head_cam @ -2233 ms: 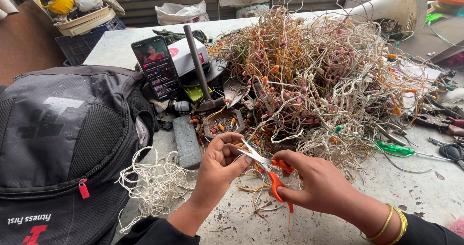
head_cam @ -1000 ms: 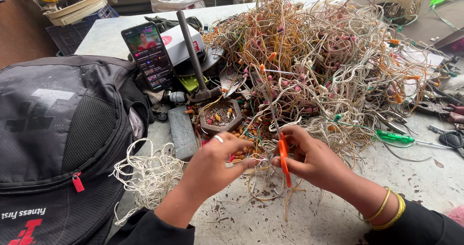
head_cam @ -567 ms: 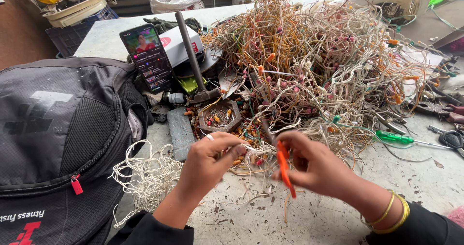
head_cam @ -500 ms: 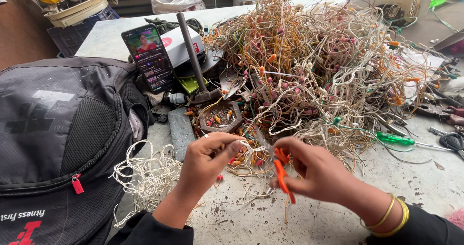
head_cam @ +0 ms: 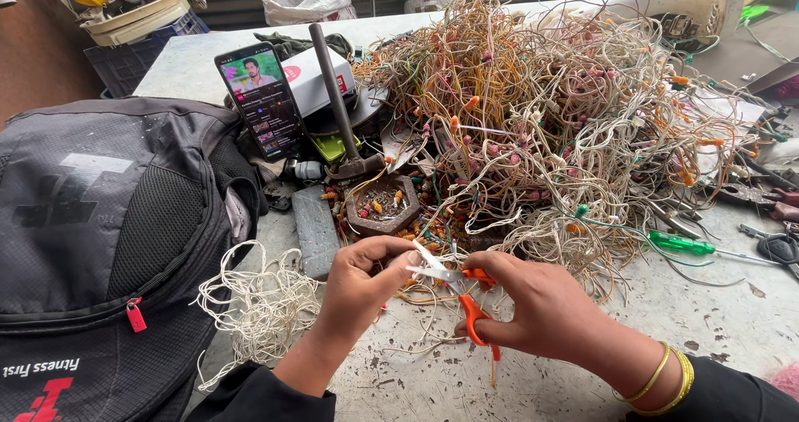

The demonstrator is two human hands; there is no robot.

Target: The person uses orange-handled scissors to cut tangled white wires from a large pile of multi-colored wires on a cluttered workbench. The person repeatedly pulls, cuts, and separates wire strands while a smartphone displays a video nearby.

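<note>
My right hand (head_cam: 549, 314) grips orange-handled scissors (head_cam: 470, 310), their blades pointing left toward my left hand. My left hand (head_cam: 359, 285) pinches a thin pale wire (head_cam: 424, 262) right at the blade tips. Both hands hover over the worn table top (head_cam: 716, 322), just in front of a big tangled heap of thin wires (head_cam: 549, 131) in cream, orange and pink. A small loose bundle of white wire (head_cam: 262, 305) lies left of my left hand.
A black backpack (head_cam: 91, 247) fills the left side. Behind the hands stand a hammer (head_cam: 341, 106), a small dish of bits (head_cam: 379, 208), a grey block (head_cam: 316, 230) and a propped phone (head_cam: 262, 97). A green screwdriver (head_cam: 691, 245) and pliers (head_cam: 753, 196) lie at right.
The hands drew closer together and shifted slightly; the scissors swung from hanging downward to pointing their blades left at the wire pinched in my left hand.
</note>
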